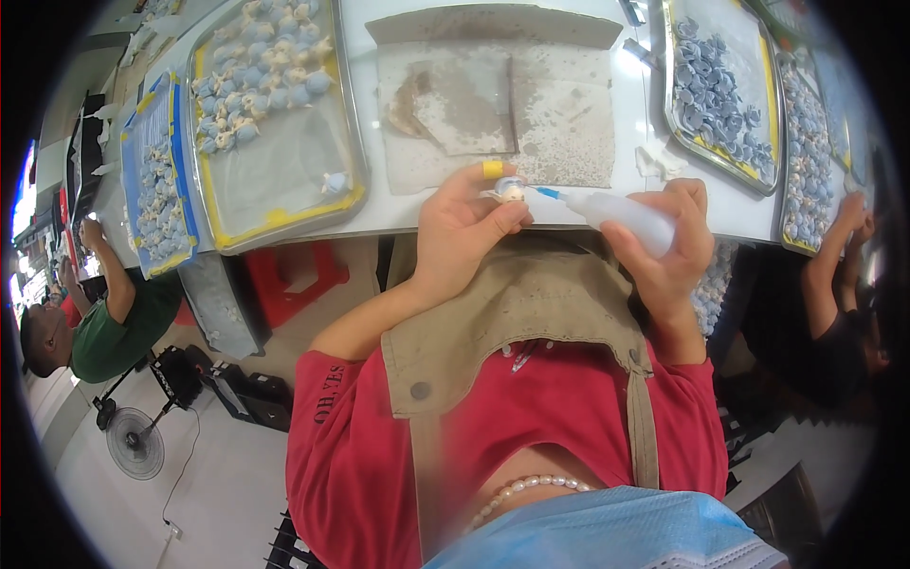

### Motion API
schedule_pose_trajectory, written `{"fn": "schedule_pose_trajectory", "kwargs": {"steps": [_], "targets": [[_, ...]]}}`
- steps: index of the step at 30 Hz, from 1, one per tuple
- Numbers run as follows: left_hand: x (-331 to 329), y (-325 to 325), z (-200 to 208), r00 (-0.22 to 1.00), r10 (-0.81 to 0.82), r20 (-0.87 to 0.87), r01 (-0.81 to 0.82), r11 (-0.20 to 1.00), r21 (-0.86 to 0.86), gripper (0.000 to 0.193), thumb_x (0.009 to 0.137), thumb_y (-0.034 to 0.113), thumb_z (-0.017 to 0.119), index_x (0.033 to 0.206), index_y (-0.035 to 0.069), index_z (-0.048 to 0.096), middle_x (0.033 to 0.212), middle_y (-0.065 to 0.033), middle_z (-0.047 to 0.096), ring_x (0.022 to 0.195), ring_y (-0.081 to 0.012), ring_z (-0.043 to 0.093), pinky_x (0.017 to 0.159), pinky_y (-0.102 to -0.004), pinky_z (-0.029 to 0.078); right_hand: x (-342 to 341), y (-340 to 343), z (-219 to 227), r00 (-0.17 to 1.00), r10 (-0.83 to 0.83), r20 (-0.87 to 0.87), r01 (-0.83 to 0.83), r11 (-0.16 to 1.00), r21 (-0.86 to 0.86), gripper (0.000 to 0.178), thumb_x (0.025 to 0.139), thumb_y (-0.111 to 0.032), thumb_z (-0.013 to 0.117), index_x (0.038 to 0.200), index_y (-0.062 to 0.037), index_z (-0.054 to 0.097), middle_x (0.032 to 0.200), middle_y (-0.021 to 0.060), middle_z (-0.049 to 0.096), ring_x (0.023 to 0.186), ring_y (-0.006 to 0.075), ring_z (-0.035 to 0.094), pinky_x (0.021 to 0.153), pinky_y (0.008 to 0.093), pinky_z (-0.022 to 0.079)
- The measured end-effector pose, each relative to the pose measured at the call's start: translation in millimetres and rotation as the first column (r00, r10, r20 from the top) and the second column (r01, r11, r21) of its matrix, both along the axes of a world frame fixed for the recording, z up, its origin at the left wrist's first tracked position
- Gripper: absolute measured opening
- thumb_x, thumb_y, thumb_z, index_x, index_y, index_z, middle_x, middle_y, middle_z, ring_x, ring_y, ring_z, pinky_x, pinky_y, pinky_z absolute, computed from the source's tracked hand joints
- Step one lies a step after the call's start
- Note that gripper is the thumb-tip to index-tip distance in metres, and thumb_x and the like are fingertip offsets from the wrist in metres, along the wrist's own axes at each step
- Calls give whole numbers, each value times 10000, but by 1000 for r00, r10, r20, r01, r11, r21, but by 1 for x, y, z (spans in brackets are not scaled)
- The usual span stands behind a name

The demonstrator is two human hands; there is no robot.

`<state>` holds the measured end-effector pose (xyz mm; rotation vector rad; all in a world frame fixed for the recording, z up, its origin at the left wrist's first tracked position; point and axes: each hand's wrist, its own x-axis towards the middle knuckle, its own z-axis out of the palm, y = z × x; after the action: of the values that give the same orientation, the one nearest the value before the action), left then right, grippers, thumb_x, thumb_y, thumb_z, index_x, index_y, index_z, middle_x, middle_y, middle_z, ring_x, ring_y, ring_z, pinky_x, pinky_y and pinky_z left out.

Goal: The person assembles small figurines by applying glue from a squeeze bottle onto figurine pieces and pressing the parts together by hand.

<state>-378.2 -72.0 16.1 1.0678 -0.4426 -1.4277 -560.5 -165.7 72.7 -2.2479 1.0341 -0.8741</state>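
Observation:
Between the thumb and fingers of my left hand (460, 228) is a small figurine head (511, 190), pale cream with a blue-grey part on it. Yellow tape wraps one finger of that hand. My right hand (668, 242) grips a translucent white squeeze bottle (626, 216), tilted on its side. Its blue needle tip (548, 192) points left at the figurine head, touching it or very close; I cannot tell which. Both hands are over the table's near edge. Beyond them lies a stained cardboard sheet (569, 114) with a smeared patch on it.
At the left stands a tray (275, 204) with several blue-and-cream pieces, and a blue-edged tray (192, 204) beside it. A right-hand tray (770, 114) holds blue-grey shell pieces. Crumpled tissue (661, 161) lies near my right hand. Other people work at both sides.

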Motion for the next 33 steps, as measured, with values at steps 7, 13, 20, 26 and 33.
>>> {"fn": "schedule_pose_trajectory", "kwargs": {"steps": [7,13,20,26,33], "targets": [[0,1,-2,999,-21,-25,21,999,32,321,822,20,569,1123,18,459,1071,-122,563,811,-145,590,676,-222,468,2,0,-3,1000,-1,4,1,1000,3,280,554,-110,788,730,-6,596,650,56,509,640,207,434,544,297,376],[0,0,-3,999,-29,-41,30,999,31,317,826,25,564,1125,21,459,1076,-125,558,816,-149,587,678,-221,472,2,-2,-7,1000,7,-8,-6,1000,13,281,559,-105,785,736,-3,590,658,60,508,646,206,436,558,300,379],[5,-5,-3,970,-19,-243,47,993,112,309,846,59,543,1140,22,454,1078,-143,551,818,-140,576,662,-195,485,1,-9,-27,967,-185,175,135,955,265,228,644,-89,723,813,-12,589,793,83,542,723,221,499,638,291,411],[21,-12,-3,689,-228,-688,256,965,-64,310,855,75,527,1156,31,466,1081,-147,536,829,-141,568,673,-190,491,23,-43,-63,972,-234,21,225,954,196,197,706,-159,687,845,-45,607,872,101,575,806,248,528,725,301,406],[18,-19,4,805,-248,-539,279,960,-26,314,854,91,537,1157,39,472,1088,-146,533,833,-137,569,686,-186,491,-35,-90,-48,964,-256,-75,244,960,-138,126,720,-131,649,831,-86,610,840,36,614,867,213,518,753,329,385]]}}
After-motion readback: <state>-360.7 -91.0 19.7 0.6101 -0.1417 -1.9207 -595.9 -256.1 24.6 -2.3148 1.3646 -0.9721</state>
